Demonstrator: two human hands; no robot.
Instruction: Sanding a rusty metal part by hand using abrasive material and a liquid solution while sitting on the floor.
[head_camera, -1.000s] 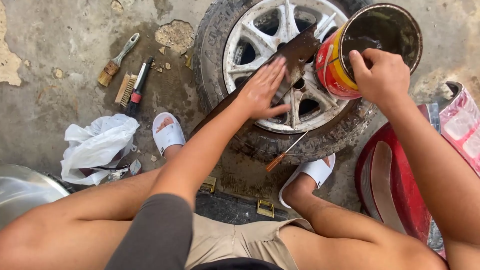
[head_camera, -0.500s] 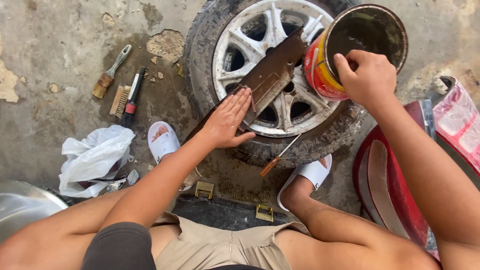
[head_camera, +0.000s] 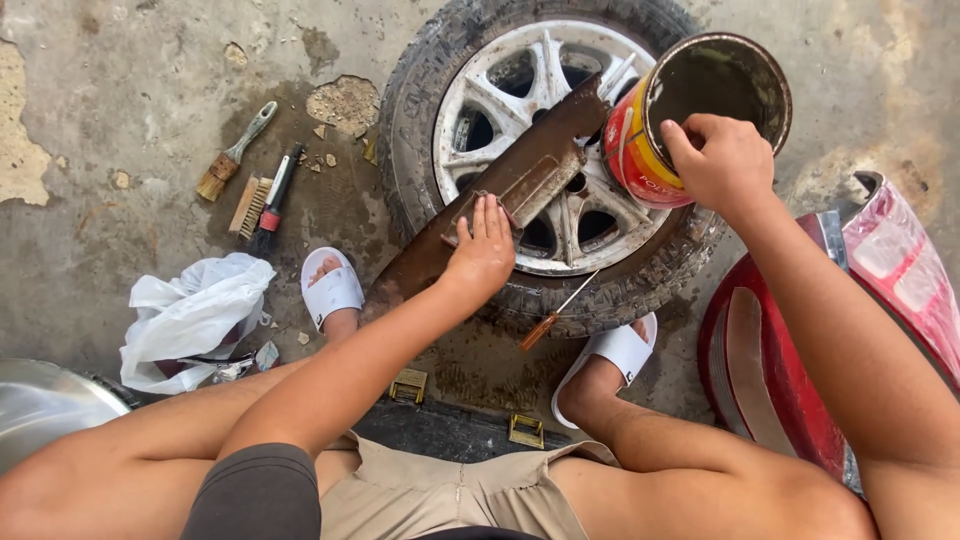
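One brown panel (head_camera: 520, 190), one can (head_camera: 690, 120), two hands.

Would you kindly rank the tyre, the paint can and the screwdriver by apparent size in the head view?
1. tyre
2. paint can, though tilted toward the camera, so perhaps flattered
3. screwdriver

Brushes (head_camera: 250, 185), bag (head_camera: 190, 315) left; bare concrete (head_camera: 120, 60) beyond.

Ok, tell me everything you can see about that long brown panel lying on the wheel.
The panel is a long, narrow, slightly curved strip, brown and wet-looking, with a raised rectangular part near its middle. It lies slantwise across the wheel, its lower end reaching past the tyre toward the ground. The left hand presses flat on it; the can stands by its upper end.
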